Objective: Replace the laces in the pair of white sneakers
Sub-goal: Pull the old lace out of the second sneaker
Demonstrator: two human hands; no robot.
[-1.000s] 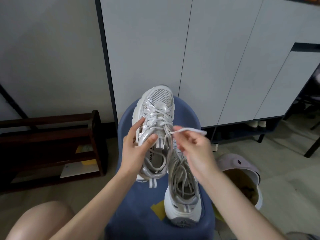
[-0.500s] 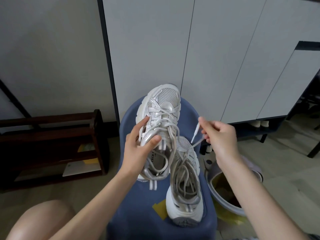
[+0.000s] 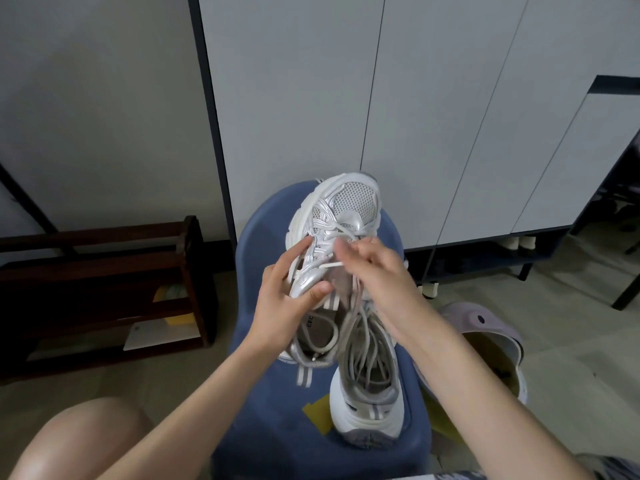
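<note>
Fingers of the right hand (image 3: 375, 271) curl over the laces (image 3: 330, 265) of the held sneaker (image 3: 341, 216); a firm pinch cannot be confirmed.

Item: white sneaker, gripped at its side by the left hand (image 3: 282, 303), thumb across the upper. Long axis: heel at 6 o'clock, toe at 12. Lace end lies crosswise at the eyelets, just at 9 o'clock of the right fingertips; right hand nearer. Second sneaker (image 3: 367, 386) rests on the blue stool (image 3: 277, 410) at 5 o'clock. Open air at 3 o'clock for pulling; cabinet (image 3: 294, 98) stands beyond the toe.
</note>
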